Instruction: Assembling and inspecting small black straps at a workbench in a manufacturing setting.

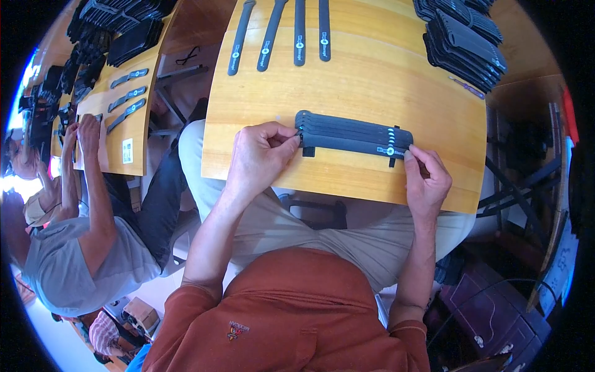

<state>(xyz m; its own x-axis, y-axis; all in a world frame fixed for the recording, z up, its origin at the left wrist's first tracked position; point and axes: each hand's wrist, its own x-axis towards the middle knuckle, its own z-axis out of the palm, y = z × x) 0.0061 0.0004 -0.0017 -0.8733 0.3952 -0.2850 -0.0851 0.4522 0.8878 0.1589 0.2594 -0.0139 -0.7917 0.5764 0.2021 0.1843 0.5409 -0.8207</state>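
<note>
- Near the tabletop's (347, 87) front edge lies a stack of black straps (353, 135).
- Left hand (260, 158) pinches its left end closed; right hand (427, 177) pinches the right end.
- Better squared by keeping both ends level, I judge.
- Four single straps (280, 34) lie beyond.

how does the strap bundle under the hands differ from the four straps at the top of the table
The strap bundle lies crosswise, its straps stacked and overlapping; the four straps lie lengthwise, side by side with gaps. The bundle is held at both ends, by the left hand and the right hand; the four straps are untouched. Both are dark straps with a round white mark, on the same wooden table.
</note>
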